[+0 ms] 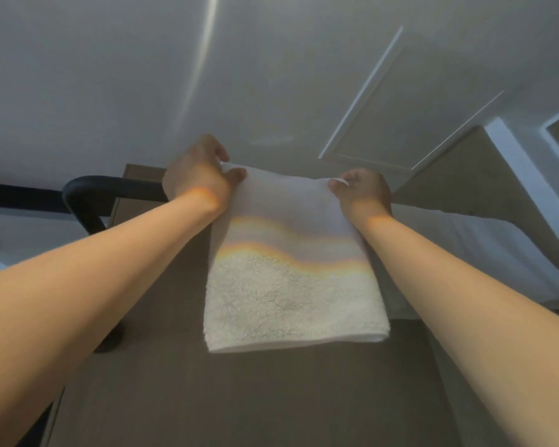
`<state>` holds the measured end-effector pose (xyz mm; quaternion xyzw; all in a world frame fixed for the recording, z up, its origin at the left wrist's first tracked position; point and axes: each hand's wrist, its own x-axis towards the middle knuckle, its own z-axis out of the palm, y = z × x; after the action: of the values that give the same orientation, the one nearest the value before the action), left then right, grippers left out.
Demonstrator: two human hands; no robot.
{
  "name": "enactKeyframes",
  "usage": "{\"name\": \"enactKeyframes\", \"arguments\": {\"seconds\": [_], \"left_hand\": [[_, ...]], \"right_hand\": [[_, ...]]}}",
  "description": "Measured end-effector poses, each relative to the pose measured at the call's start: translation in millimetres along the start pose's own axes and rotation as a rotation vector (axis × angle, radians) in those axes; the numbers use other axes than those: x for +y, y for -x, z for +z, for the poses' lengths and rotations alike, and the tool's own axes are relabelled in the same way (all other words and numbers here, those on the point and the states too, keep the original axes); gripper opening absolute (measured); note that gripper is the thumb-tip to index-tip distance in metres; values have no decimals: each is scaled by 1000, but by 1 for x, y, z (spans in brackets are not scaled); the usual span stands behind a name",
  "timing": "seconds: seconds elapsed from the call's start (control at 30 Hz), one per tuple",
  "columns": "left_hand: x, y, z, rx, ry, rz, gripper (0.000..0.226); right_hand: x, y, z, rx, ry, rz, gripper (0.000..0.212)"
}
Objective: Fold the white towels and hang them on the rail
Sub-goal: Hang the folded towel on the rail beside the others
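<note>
Both hands, the left hand (198, 175) and the right hand (362, 191), pinch the far corners of the folded white towel (291, 285) above the brown tabletop (239, 398).

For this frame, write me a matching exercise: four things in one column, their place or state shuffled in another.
1 left hand
2 right hand
3 white towel
4 black bar

a held by both top corners
b grips the towel's top right corner
c curved, left of the towel
d grips the towel's top left corner

Pairs: 1-d, 2-b, 3-a, 4-c
</note>
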<state>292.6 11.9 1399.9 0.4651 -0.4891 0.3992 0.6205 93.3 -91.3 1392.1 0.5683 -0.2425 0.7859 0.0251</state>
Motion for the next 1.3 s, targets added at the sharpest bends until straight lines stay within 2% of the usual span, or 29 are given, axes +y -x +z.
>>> {"name": "enactKeyframes", "arguments": {"seconds": [0.1, 0.2, 0.3, 0.43, 0.53, 0.63, 0.7, 0.77, 0.83, 0.97, 1.1, 1.2, 1.3], "left_hand": [[4, -15, 5, -68, -106, -47, 32], [9, -26, 8, -181, -275, -92, 38], [8, -23, 11, -226, -438, -56, 46], [-1, -9, 9, -207, -582, 65, 66], [-1, -4, 2, -234, -593, 94, 70], [-2, 7, -9, -207, -450, 106, 64], [-7, 24, -21, -123, -154, 107, 55], [-14, 47, -31, -16, 54, 169, 51], [-24, 69, -34, -31, 116, 187, 48], [-34, 86, -28, -241, 217, 21, 47], [-29, 76, -24, -282, 281, -65, 53], [-24, 68, -18, -273, 357, -111, 39], [-21, 64, -14, -223, 376, -103, 32]], "right_hand": [[1, -6, 3, -2, 112, -41, 25], [0, -10, 5, -143, 367, -51, 33], [-5, -9, 2, -250, 546, -84, 46], [-5, -2, -2, -314, 584, -141, 53], [-2, 6, -4, -352, 482, -142, 49], [7, 19, -9, -267, 222, -101, 29], [14, 35, -13, -143, 101, -74, 34], [23, 50, -19, -93, 33, -54, 32], [32, 62, -24, -138, -36, 4, 30], [41, 72, -33, -212, -94, 82, 30], [35, 68, -33, -272, -226, 273, 29], [27, 63, -31, -311, -306, 402, 33], [21, 58, -28, -281, -363, 410, 27]]}}
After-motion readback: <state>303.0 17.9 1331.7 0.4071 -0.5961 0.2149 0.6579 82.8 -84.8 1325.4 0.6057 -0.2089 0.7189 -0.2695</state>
